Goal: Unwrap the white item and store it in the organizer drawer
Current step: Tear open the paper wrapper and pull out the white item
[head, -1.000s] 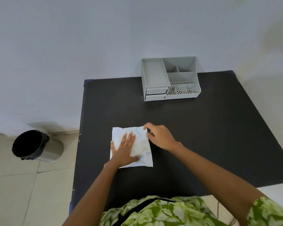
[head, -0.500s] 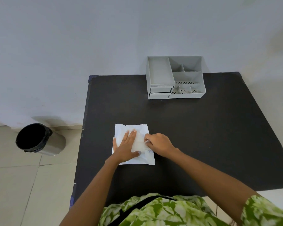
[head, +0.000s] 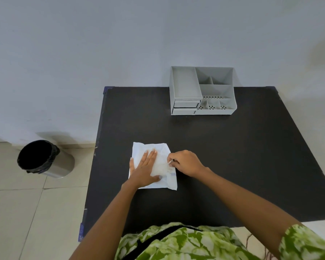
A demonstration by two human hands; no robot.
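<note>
The fingers (head: 152,156) of the left hand (head: 144,170) lie spread and flat on the white item (head: 162,167), pinning it to the worktop (head: 233,156). The fingers of the right hand (head: 186,163) are narrowed into a pinch at the packet's right edge, holding what looks like a small flap of wrapper; whether it has begun to lift I cannot tell.

The white item lies flat under the left palm, its crinkled far edge just beyond the left fingertips and a line of blue print just nearer than the right fingertips. It appears unopened, so the step in hand is judged to be starting the tear or peel.

To do this well, the left fingers should press close to the pinch point, so the wrapper gives way instead of the packet sliding. The right fingers would do best to take only the outer film and pull away from the left hand, low along the worktop, steadily.

Well beyond both sets of fingers, at the far edge of the worktop against the wall, stands the grey organizer (head: 203,91). Its two small drawers (head: 185,106) sit on its near left face, and both look pushed in, so one will need pulling out before storing. Far to the left of the left fingers, on the floor, stands a lined bin (head: 43,158), handy for the wrapper.
</note>
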